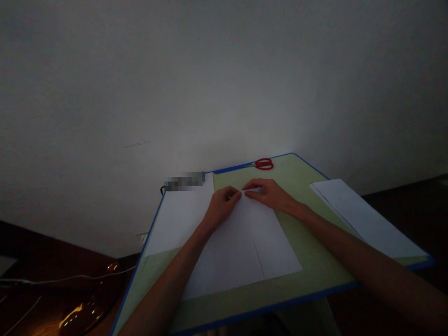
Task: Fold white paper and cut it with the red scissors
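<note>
A white sheet of paper point(245, 247) lies in the middle of a green table with a blue rim point(308, 280). A crease runs down its length. My left hand point(222, 205) and my right hand point(268, 192) meet at the sheet's far end. Both press on the paper with bent fingers, fingertips close together at the fold near the top edge. The dim light hides how the paper's corners lie under the fingers.
Red-handled scissors point(263, 164) lie at the table's far edge. A stack of white sheets point(364, 217) sits on the right side, another white sheet point(182, 214) on the left. A pale wall rises behind. White cables point(52, 281) run over the dark floor at left.
</note>
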{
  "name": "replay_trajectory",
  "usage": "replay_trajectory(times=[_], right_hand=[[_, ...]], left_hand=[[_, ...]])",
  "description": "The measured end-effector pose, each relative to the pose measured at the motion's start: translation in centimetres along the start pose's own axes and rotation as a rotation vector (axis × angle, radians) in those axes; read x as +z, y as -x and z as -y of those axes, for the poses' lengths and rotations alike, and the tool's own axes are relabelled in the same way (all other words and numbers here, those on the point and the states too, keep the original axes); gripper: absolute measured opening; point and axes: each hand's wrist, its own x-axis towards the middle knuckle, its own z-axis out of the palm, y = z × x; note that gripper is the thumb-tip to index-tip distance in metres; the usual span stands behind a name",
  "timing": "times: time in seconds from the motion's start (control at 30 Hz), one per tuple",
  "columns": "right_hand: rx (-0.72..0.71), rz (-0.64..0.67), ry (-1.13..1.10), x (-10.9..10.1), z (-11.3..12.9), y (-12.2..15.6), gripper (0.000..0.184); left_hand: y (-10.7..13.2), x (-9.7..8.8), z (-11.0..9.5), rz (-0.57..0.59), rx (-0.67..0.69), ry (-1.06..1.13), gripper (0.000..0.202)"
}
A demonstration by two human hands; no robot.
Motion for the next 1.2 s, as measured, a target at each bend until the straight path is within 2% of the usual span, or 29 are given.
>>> replay_trajectory(times=[0.17, 0.4, 0.63, 1.03, 1.2], right_hand=[[-0.035, -0.043, 0.037, -0.2, 0.8, 0.0, 0.012], [-0.112, -0.033, 0.105, -0.2, 1.2, 0.1, 0.006], [-0.125, -0.051, 0.228, -0.2, 1.5, 0.4, 0.003], [-0.157, -0.087, 0.372, 0.5, 1.5, 0.7, 0.008], [-0.155, -0.040, 0.398, 0.3, 1.0, 0.6, 0.014]], left_hand=[[0.3, 0.0, -0.5, -0.013, 0.018, 0.079, 0.018], [0.4, 0.0, -1.0, -0.045, 0.013, 0.003, 0.018], [0.4, 0.0, -0.8, -0.030, 0.052, 0.054, 0.019], [0.2, 0.7, 0.2, -0.063, -0.042, 0.153, 0.022], [0.2, 0.7, 0.5, -0.039, -0.039, 0.111, 0.025]])
